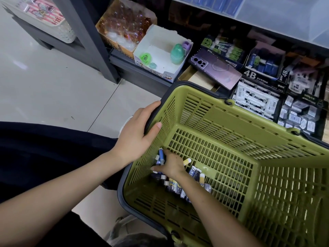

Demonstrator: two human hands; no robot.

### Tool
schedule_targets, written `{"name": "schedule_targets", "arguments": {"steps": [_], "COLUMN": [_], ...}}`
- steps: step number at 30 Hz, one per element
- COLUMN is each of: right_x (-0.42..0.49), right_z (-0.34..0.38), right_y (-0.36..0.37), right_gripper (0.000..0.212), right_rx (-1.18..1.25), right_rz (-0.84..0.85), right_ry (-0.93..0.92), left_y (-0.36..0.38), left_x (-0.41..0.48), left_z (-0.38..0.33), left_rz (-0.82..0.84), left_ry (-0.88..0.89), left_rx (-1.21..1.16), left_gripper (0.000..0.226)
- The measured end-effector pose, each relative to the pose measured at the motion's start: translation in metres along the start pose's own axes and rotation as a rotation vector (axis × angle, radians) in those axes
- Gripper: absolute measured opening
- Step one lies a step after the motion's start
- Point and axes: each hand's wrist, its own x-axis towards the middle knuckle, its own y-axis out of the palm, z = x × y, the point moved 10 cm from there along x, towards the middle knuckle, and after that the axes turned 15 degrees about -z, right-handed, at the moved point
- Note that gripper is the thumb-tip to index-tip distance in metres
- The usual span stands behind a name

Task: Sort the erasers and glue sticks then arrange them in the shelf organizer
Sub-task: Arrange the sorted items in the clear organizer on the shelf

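My left hand (140, 129) grips the rim of the basket (222, 122) to steady it. My right hand (171, 165) closes round a blue glue stick (161, 155) from the pile of erasers and glue sticks (192, 177) in its low corner, near the shelf organizer (280, 106).

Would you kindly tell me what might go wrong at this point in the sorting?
1. The green basket appears tilted, steadied only by the left hand on its rim; if that grip slips, it may tip.
2. The phone lies across an open box just behind the basket's rim; a nudge might dislodge it.
3. The right hand grips a blue glue stick in a loose pile; others could snag and fall.
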Motion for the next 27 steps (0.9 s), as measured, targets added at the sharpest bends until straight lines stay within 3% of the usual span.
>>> {"name": "schedule_targets", "arguments": {"steps": [7,10,14,16,20,27], "right_x": [-0.005,-0.004,-0.005,-0.004,-0.003,-0.017], "right_z": [-0.005,-0.008,-0.006,-0.007,-0.011,0.0], "right_y": [0.005,0.007,0.01,0.009,0.01,-0.03], "right_gripper": [0.03,0.028,0.044,0.032,0.016,0.014], "right_rx": [0.164,0.293,0.189,0.221,0.483,0.877], "right_rz": [0.012,0.023,0.042,-0.025,-0.037,-0.094], "right_ry": [0.042,0.095,0.056,0.079,0.165,0.308], "left_y": [0.001,0.0,0.0,-0.001,-0.001,-0.003], "left_x": [0.0,0.0,0.0,-0.001,0.0,0.001], "left_z": [0.0,0.001,-0.001,-0.001,-0.002,-0.007], "left_rz": [-0.004,-0.009,-0.001,0.002,0.002,-0.001], "left_ry": [0.005,-0.006,-0.005,-0.009,0.003,0.04], "left_rx": [-0.006,-0.006,-0.006,-0.011,-0.003,0.053], "left_gripper": [0.052,0.052,0.053,0.053,0.053,0.051]}}
